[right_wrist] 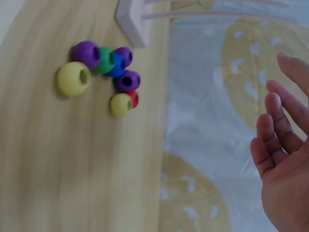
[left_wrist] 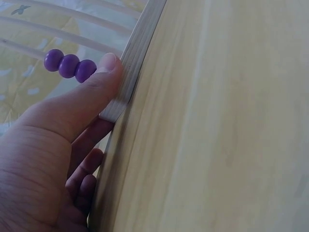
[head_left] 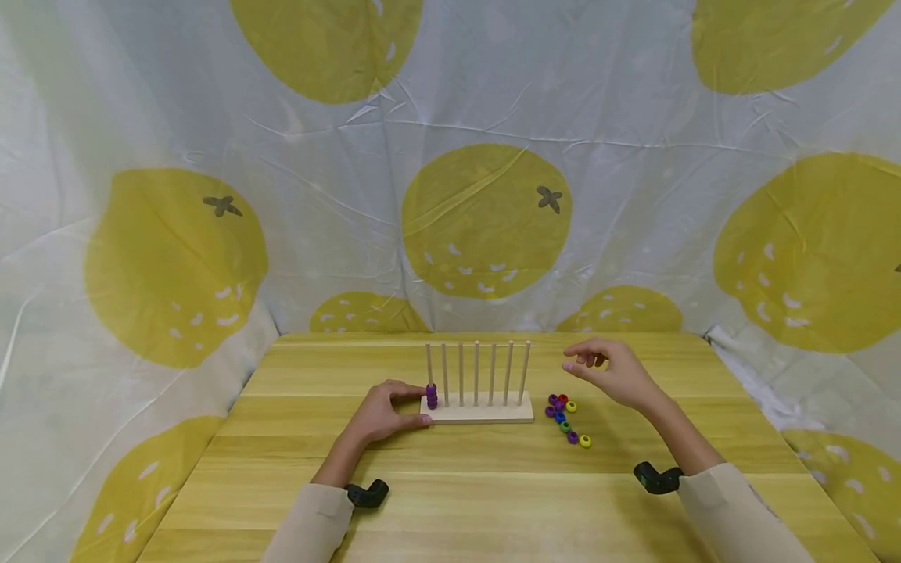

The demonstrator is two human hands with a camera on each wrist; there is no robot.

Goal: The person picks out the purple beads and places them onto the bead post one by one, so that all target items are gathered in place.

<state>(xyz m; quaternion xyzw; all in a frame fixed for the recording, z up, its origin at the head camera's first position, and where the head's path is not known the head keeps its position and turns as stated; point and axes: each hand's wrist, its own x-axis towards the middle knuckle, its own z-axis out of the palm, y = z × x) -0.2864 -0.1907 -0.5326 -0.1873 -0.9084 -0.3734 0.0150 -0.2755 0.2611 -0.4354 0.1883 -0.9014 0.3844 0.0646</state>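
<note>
A pale wooden peg stand (head_left: 486, 415) has a row of several upright rods on a flat base. Three or so purple beads (left_wrist: 69, 65) are stacked on its leftmost rod. My left hand (head_left: 381, 413) grips the left end of the base, the thumb (left_wrist: 104, 75) along its front edge and the fingers partly hidden behind. To the right, my right hand (head_left: 618, 377) is raised over the table with loosely bent fingers, holding nothing. Below it lie loose beads, among them a yellow bead (right_wrist: 73, 79), a green bead (right_wrist: 104, 61) and a blue bead (head_left: 560, 417).
The loose beads, purple, red, yellow, blue and green, lie in a short line just right of the stand on a wooden table (head_left: 493, 508). A cloth with large yellow fruit prints (head_left: 486, 227) hangs behind and beside the table. Each wrist bears a black device (head_left: 658, 478).
</note>
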